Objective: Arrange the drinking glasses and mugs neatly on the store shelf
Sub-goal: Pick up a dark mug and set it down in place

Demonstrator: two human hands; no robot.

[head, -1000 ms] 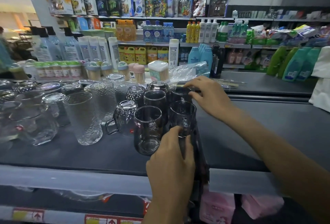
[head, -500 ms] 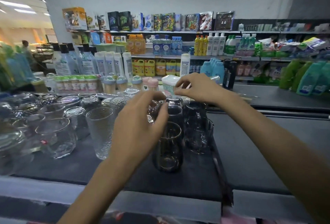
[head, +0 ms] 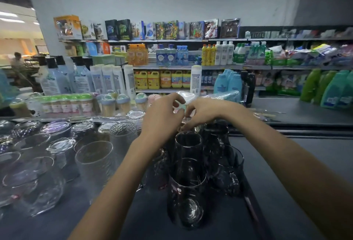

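Shelf was the big dark deck, and pretty much all the glassware sat on its left and middle. Clear glasses crowded the left side, some standing mouth up with nothing in them, a few farther back flipped base up. Smoked glasses stood in two tight rows down the middle, running near to far, all mouth up with nothing inside as far as I could see. Toothpick jars with green lids lined the far left edge, packed with pale sticks. Left hand and right hand met at the far end of the smoked rows, fingers curled, right by a small clear-lidded box. Honestly couldn't tell whether either hand was actually gripping it or a glass.
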